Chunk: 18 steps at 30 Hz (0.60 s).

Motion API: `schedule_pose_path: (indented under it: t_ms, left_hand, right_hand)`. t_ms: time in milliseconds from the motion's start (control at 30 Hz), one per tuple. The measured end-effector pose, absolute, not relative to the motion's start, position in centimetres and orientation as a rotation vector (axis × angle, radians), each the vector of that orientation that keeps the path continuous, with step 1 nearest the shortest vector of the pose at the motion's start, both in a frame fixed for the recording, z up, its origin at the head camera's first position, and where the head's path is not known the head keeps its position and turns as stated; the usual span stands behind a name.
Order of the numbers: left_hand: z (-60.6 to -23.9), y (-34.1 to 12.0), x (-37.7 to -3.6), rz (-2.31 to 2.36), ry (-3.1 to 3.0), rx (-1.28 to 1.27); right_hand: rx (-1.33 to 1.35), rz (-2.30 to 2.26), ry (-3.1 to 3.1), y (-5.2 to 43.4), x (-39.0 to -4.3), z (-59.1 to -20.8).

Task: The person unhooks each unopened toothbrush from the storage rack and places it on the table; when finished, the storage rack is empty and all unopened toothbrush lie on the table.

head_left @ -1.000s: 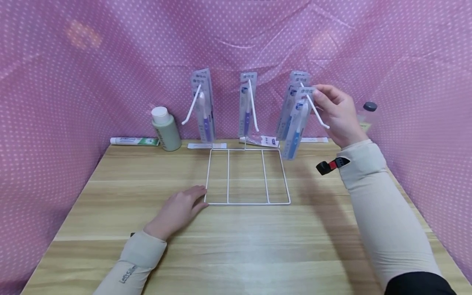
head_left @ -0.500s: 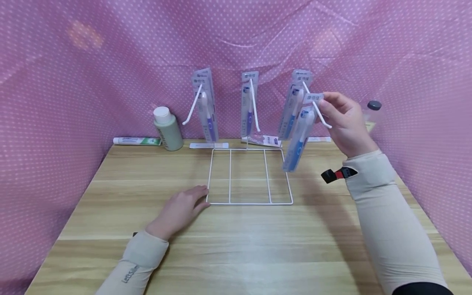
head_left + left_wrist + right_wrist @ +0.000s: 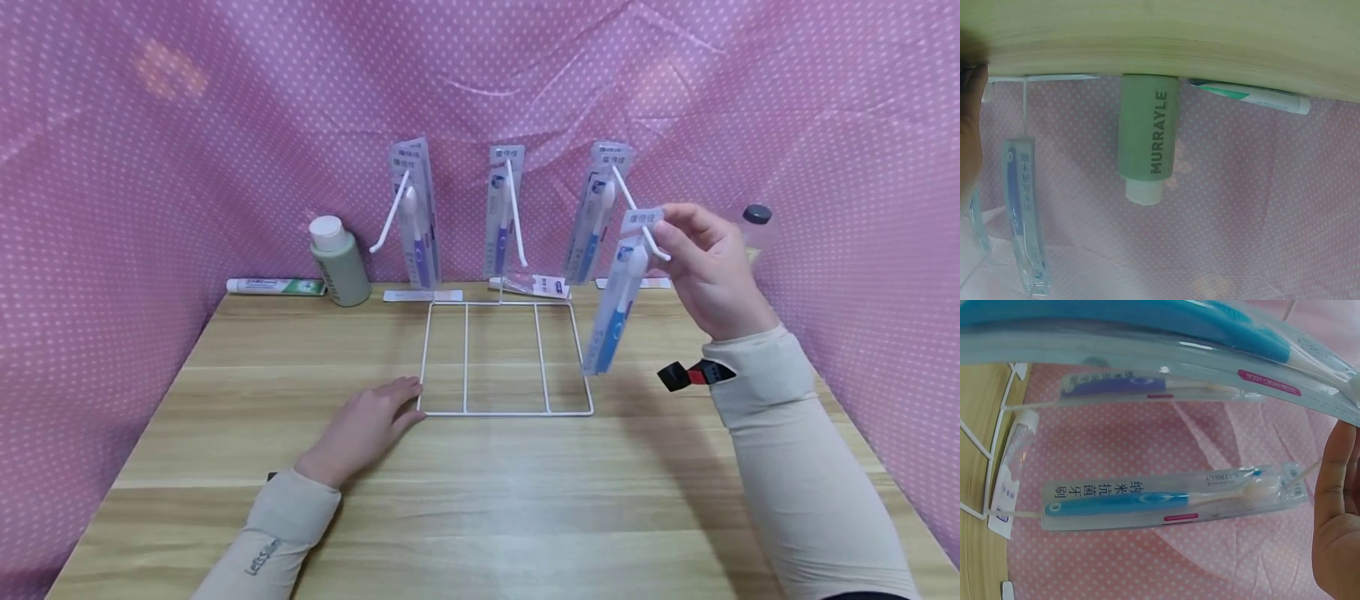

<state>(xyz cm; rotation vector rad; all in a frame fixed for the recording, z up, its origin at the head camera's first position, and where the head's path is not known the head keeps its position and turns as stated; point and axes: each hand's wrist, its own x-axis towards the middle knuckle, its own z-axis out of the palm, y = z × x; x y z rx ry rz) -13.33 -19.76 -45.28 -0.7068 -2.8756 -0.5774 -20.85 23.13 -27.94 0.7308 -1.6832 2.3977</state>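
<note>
Between thumb and fingers, my right hand [image 3: 712, 271] pinches the top of a packaged blue toothbrush [image 3: 617, 304], close to the tip of the right-hand hook [image 3: 651, 242]. The same pack fills the top of the right wrist view. Farther back on that hook hang other blue toothbrush packs [image 3: 592, 229]. Purple toothbrush packs hang on the left hook [image 3: 390, 212] and the middle hook [image 3: 516, 217]. On the table, my left hand [image 3: 363, 433] rests with its fingertips at the front left corner of the white wire rack's base [image 3: 504, 413].
Along the back stand a green bottle [image 3: 343, 271] with a white cap and, at right, a dark-capped clear bottle [image 3: 756, 229]. Toothpaste tubes [image 3: 276, 287] and flat white strips [image 3: 422, 296] lie by the pink dotted cloth [image 3: 262, 125].
My right hand has drawn the front blue toothbrush pack forward and down along the right hook toward its tip. The left hand has stayed at the rack's corner.
</note>
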Motion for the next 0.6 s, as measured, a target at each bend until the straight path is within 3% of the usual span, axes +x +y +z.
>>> schedule_pose_path:
  t_ms: [600]
  left_hand:
    - [-45.2, -19.7, -13.5, -0.563, -2.912, -0.694]
  right_hand:
    - [0.909, 2.472, -1.527, 23.8, -19.2, -28.2]
